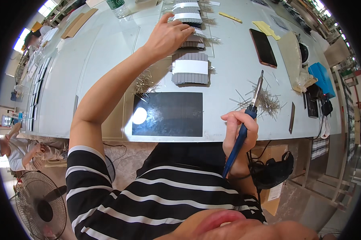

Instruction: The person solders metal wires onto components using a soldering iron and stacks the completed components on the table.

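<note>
One soldering iron (251, 111): likely light, stiff; your right hand's (251, 130) fingers wrap its handle (234, 154).
Grey stacks (190, 68): twelve o'clock, probably fragile; pinch edges.
Left hand (166, 37): cannot tell whether your fingers grip.

A workshop or small factory floor for hand assembly: a long pale counter (228, 72) carries flat stacks of grey strips (191, 79), loose piles of thin metal wires (270, 103), and, held above it, a blue-handled soldering iron (238, 144). Other people sit at the far left, near a floor fan (43, 210); metal racks (340, 182) stand at right.
</note>
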Available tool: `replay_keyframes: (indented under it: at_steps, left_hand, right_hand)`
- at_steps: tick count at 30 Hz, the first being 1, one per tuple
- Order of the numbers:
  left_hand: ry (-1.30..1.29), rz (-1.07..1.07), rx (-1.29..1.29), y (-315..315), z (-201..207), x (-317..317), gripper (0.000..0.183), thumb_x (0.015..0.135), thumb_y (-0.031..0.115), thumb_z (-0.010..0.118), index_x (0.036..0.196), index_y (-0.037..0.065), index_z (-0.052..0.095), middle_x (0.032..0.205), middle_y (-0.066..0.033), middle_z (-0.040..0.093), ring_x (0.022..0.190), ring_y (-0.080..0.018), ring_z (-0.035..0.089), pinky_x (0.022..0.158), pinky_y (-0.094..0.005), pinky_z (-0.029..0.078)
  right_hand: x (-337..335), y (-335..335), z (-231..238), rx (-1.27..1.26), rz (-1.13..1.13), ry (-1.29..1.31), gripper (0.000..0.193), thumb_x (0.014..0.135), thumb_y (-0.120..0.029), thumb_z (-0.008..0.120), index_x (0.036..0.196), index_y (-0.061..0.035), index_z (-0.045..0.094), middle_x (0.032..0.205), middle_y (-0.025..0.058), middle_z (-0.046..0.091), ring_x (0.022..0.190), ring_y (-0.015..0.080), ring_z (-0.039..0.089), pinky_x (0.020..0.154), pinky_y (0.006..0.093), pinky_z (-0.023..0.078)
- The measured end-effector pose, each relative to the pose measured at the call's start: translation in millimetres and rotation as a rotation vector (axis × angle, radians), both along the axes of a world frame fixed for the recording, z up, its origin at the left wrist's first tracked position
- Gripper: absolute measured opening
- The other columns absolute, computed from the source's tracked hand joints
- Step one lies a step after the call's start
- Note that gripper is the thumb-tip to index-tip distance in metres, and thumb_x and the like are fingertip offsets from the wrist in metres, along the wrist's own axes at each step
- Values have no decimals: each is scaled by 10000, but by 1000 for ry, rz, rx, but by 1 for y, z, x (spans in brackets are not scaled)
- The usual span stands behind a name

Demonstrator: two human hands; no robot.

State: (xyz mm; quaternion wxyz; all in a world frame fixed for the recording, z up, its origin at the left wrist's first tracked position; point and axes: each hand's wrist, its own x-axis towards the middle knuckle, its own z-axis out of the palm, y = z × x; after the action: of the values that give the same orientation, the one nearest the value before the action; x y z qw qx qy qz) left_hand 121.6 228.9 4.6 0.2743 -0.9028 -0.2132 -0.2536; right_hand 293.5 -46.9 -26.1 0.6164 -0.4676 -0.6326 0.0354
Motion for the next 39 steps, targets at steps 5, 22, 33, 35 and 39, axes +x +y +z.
replay_keyframes:
  at_steps: [5,22,33,35,39]
  left_hand:
    - [109,63,-73,-3,-3,-5,264,962,238,598,1197,144,669,1155,-42,701,1069,-195,651,1084,-451,345]
    - [192,78,-321,19,2,-3,746,773,718,653,1352,250,598,1302,-68,617,1278,-272,479,1039,-456,313]
    - [202,127,-510,23,10,6,746,743,634,725,1383,286,566,1297,-45,602,1284,-257,424,1010,-435,282]
    - [203,131,-575,22,12,5,748,744,595,737,1400,288,547,1299,-37,593,1285,-261,415,1022,-434,267]
    - [233,137,-608,16,18,5,727,784,519,759,1424,272,517,1357,-83,551,1288,-273,417,1044,-473,298]
  right_hand:
    - [0,-2,1,-24,9,9,207,933,53,553,1102,-48,490,806,94,644,708,133,526,661,265,438]
    - [-2,0,0,-15,-9,-13,198,937,37,559,1104,-43,489,789,93,643,694,134,543,637,257,446]
    - [2,2,-3,13,17,-41,197,932,40,560,1103,-26,487,788,113,631,678,146,588,599,247,476]
    - [0,1,-4,18,13,-16,187,939,32,559,1103,-26,492,794,114,632,676,144,600,603,238,475]
    - [-2,-1,-6,1,14,33,180,943,25,561,1102,-25,496,794,113,634,677,140,607,607,231,474]
